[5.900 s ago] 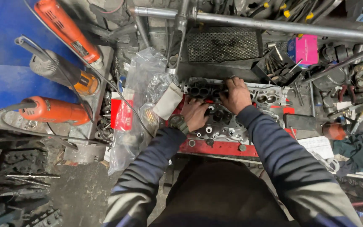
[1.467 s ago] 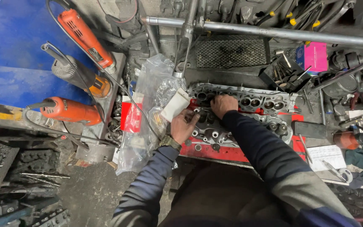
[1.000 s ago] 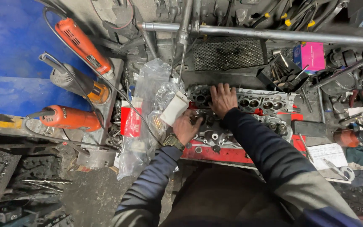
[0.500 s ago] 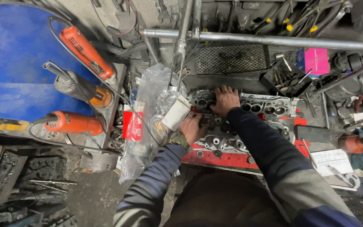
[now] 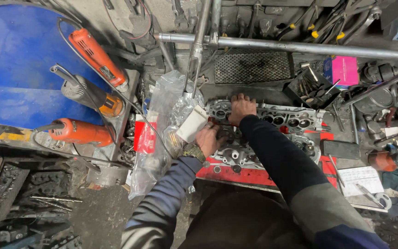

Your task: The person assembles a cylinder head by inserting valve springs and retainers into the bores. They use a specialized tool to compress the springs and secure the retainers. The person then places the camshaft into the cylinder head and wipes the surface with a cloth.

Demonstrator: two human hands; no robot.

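Hands work together on the grey cast-metal cylinder head (image 5: 272,131), which lies across the red bench top (image 5: 236,175) just in front of the person. The right hand (image 5: 241,107) curls its fingers over the head's far rim, while the left hand (image 5: 209,138), wristwatch showing, presses at the near left end beside a small white box (image 5: 191,124); whether it pinches anything cannot be told. This looks like fitting or loosening small parts in the head, calling for a steady brace and fine fingertip work.

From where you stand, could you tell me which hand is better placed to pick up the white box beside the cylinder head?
Probably the left hand: it lies right beside the white box, while the right hand rests farther along on the cylinder head.
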